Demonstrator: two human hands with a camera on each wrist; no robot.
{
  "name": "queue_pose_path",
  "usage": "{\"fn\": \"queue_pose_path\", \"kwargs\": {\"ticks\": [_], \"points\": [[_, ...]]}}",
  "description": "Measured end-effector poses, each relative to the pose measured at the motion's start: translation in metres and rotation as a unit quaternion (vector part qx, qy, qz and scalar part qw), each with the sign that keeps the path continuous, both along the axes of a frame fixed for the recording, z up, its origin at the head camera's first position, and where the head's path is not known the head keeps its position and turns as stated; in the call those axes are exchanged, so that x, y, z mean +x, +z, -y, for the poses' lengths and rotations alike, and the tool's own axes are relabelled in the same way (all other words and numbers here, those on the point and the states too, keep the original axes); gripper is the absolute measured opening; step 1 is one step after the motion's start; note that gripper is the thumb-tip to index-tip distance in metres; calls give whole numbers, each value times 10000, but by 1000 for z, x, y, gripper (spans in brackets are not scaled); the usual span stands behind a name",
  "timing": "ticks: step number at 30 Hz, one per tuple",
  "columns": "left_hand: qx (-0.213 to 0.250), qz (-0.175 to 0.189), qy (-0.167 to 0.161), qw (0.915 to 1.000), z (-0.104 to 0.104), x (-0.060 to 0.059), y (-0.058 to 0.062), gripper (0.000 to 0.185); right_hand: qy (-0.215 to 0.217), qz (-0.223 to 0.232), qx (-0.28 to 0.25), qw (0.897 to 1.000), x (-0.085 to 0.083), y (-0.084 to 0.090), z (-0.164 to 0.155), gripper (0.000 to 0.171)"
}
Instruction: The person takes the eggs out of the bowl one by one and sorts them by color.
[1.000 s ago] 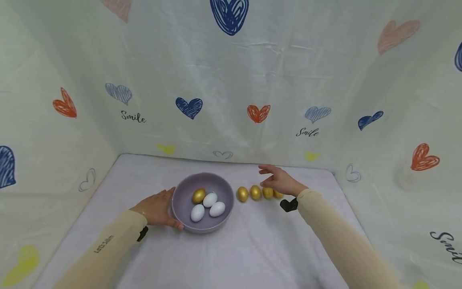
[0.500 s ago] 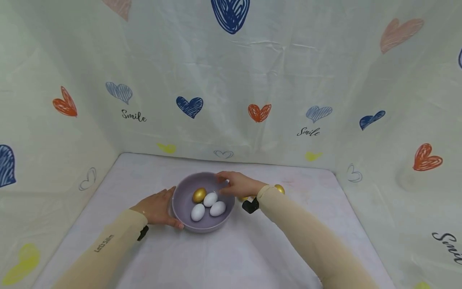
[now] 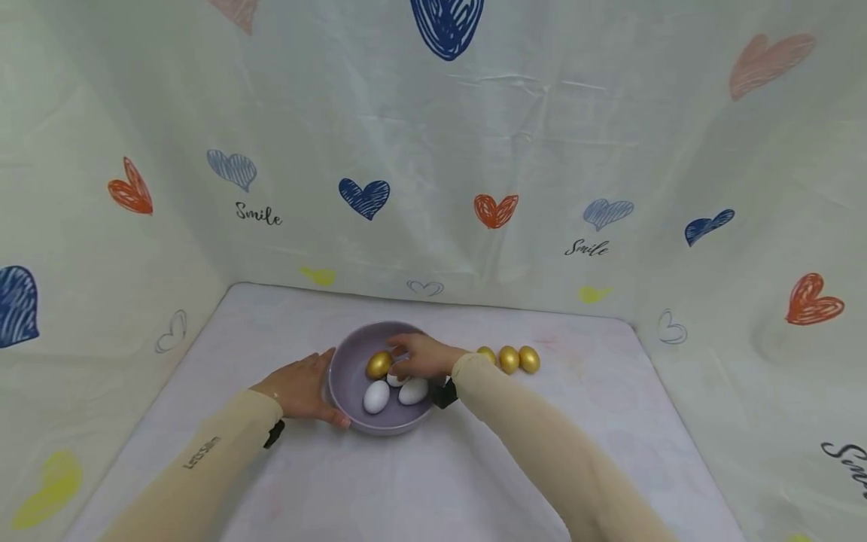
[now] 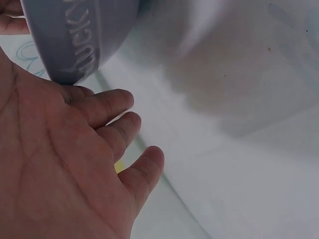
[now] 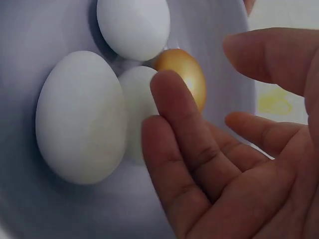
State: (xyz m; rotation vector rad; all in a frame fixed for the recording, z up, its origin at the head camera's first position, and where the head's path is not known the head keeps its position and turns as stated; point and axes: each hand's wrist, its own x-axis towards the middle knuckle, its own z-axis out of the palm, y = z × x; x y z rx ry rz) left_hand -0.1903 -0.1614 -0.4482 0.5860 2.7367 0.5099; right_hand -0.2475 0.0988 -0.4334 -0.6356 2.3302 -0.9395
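**Eggs in a bowl: slippery little things, go easy**

The counter (image 3: 474, 467) is draped in a pale cloth, so nothing rolls far; on it sits the purple bowl (image 3: 345, 376), glossy and rigid by the look of it, probably light enough to skid if nudged; the left hand (image 3: 298, 390) rests against its left wall with fingers relaxed, not clutching, more a brace than a hold.

Inside the bowl are three white eggs (image 5: 79, 117) and one gold egg (image 5: 183, 74), all touching or nearly so; three more gold eggs (image 3: 509, 359) sit in a row on the counter just right of the bowl.

The right hand (image 3: 423, 357) hovers inside the bowl over the white egg beside the gold one; its grip is released, fingers (image 5: 179, 149) loosely spread, nothing held.

My guess: smooth, hard shells, light, maybe hollow; a pinch on the narrow ends would squirt one out; better to cup fingertips round the widest middle, gentle pressure, in case they crack.
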Motion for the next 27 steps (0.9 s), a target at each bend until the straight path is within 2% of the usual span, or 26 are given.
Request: {"fn": "queue_pose_path", "kwargs": {"ticks": [2,7,15,24,27], "points": [[27,3,-12,10000,0,0,0,141,-64,70,59,9999,0,-1,4,62],[54,13,-44,10000,-2,2,2,141,-91,-159,320,9993,1,-1,14,61],[52,-65,-107,9999,-1,2,3,140,-108,-421,404,9982,0,-7,25,61],[81,-76,-94,9999,1,1,0,138,440,-1013,938,9894,0,-7,30,58],[46,-66,-85,9999,1,1,0,139,462,-1029,972,9889,2,-8,29,56]]}}
